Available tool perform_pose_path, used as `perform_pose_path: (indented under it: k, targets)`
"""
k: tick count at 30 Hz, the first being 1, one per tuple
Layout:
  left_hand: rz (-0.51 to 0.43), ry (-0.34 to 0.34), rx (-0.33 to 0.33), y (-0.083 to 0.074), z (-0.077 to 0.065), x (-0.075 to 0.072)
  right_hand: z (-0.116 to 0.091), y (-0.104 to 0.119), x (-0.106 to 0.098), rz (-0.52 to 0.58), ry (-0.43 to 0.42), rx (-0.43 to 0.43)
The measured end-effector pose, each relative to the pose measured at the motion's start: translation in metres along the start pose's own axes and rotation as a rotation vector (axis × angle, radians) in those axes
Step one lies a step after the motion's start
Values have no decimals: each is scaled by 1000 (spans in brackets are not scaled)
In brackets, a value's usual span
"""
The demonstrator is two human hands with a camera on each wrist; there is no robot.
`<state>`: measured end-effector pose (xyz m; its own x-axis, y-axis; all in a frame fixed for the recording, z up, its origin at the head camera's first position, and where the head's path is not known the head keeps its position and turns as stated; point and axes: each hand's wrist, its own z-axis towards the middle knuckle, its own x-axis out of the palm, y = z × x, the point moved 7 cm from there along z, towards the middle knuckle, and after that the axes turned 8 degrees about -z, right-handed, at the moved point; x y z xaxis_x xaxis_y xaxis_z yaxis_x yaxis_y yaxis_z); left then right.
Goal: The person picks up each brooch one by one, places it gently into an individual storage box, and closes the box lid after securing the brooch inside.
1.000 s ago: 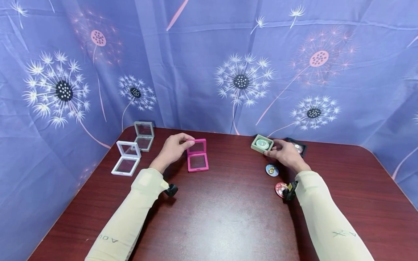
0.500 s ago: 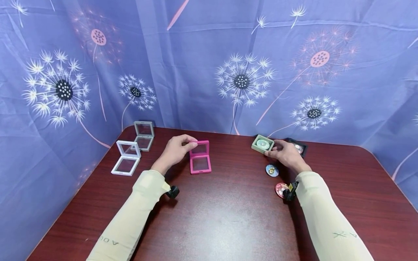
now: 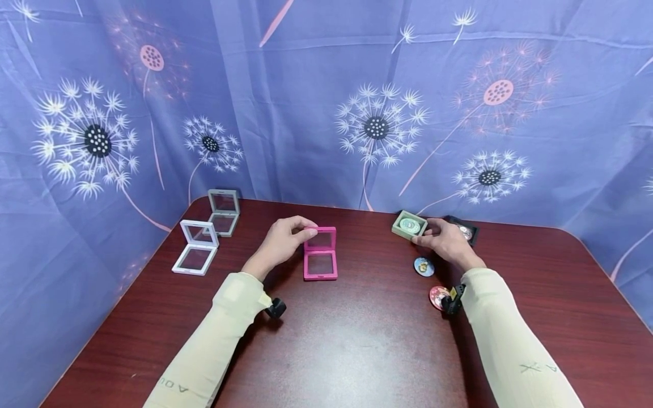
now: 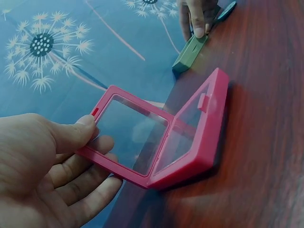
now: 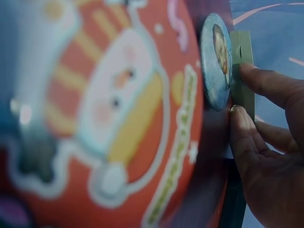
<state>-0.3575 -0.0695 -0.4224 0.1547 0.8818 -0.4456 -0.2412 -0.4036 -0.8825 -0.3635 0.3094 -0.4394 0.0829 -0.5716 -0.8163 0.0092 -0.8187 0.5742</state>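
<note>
My left hand [image 3: 287, 243] pinches the raised half of a pink hinged display frame [image 3: 319, 278] between thumb and fingers. In the left wrist view this frame [image 4: 209, 137] is spread at its hinge, clear film in both halves, one half on the table. Far right, my right hand [image 3: 451, 243] grips the near right corner of a closed green display frame [image 3: 400, 226] with a pale round badge inside. The right wrist view shows fingertips [image 5: 249, 71] on the green frame's side [image 5: 244, 99]. Nearer me lie a blue round badge [image 3: 424, 266] and a red one [image 3: 437, 297].
At the table's [image 3: 357, 334] left, a white frame [image 3: 195, 260] and a grey frame [image 3: 223, 224] stand unfolded. Behind my right hand lies a black frame [image 3: 471, 232] with a badge in it. A blue dandelion-print curtain [image 3: 306, 113] hangs behind the table.
My left hand has moved the pink frame to the right and toward me. My right hand, the green frame and the badges have stayed in place.
</note>
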Motion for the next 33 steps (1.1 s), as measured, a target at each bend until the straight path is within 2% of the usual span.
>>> perform_pose_path:
  k: [10,14,26,33]
  targets:
    - [2,27,-5,-6,-2,12,4,2,0,-2,70,-33]
    - [-1,36,2,-9,-3,16,3,3,-1,-5,72,-36]
    - [-11,51,-1,-12,-7,23,-14,4,3,-74,91,20]
    - [-9,42,0,-11,-7,25,-24,4,3,-62,85,6]
